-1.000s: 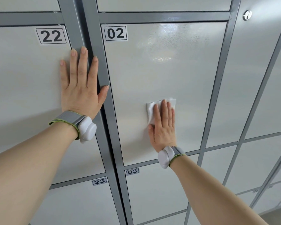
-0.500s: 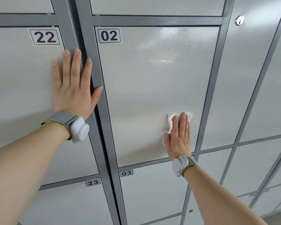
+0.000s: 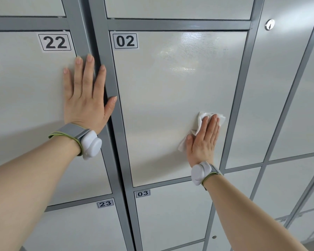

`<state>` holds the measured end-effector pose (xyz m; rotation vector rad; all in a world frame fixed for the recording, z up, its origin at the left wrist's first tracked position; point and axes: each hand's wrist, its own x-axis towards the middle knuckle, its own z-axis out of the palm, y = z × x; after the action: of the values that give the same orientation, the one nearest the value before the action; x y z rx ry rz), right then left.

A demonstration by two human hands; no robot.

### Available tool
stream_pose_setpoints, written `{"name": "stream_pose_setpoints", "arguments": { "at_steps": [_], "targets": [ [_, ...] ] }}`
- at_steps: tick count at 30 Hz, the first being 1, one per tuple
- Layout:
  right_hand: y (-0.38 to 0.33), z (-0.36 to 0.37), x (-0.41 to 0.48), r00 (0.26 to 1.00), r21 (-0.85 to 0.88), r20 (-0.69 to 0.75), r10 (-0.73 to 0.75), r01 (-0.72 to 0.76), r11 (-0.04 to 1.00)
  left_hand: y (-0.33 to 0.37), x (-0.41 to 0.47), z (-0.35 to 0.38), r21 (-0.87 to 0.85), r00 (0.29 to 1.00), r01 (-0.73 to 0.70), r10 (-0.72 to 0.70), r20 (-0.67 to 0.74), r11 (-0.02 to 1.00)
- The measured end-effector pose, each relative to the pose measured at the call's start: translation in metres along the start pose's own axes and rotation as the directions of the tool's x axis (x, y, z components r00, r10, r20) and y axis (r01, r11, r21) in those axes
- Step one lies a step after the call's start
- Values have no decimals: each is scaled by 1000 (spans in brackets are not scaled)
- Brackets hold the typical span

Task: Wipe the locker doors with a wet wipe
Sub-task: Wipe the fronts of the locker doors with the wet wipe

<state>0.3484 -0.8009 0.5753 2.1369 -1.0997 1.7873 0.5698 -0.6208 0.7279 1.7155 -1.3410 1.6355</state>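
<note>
Two hands are up against the lockers. Farthest left is door 22 (image 3: 25, 87), with door 23 (image 3: 71, 229) under it. My left hand (image 3: 85, 98) lies flat on 22 just below its number label, fingers straight and slightly spread, with the forefinger and thumb reaching over the grey post (image 3: 100, 42) beside it. A grey band (image 3: 80, 140) with a white pod sits on that wrist. Next comes door 02 (image 3: 161, 96), a streaky shine in its upper right part, with door 03 (image 3: 170, 214) beneath. Low on the right side of 02 the wipe (image 3: 201, 118) is bunched against the panel. My right hand (image 3: 203, 142) presses it flat, fingers straight and together. White corners of the wipe show above my fingertips and left of my thumb. High on the next door sits a round lock (image 3: 270, 24).
</note>
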Motion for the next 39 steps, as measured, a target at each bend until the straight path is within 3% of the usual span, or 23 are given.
{"name": "stream_pose_setpoints", "arguments": {
  "at_steps": [5,10,15,22,28,39],
  "targets": [
    [-28,10,-7,992,-4,-2,-122,122,992,0,1,-3,-34,1000,-3,3,11,999],
    [-28,14,-33,961,-64,94,-259,265,962,3,2,-9,-80,999,20,-16,47,997],
    [-16,7,-50,944,-57,128,-303,312,948,22,-5,-12,-131,997,32,-22,71,991],
    [16,-6,-68,950,-147,263,-166,210,967,41,-34,-2,-99,988,-7,22,150,995],
    [41,-16,-70,957,-233,290,-15,86,969,43,-36,3,-43,988,-12,19,151,999],
    [42,-19,-27,984,-101,168,67,-51,994,44,-37,6,5,991,-2,1,133,1000]
  ]
}}
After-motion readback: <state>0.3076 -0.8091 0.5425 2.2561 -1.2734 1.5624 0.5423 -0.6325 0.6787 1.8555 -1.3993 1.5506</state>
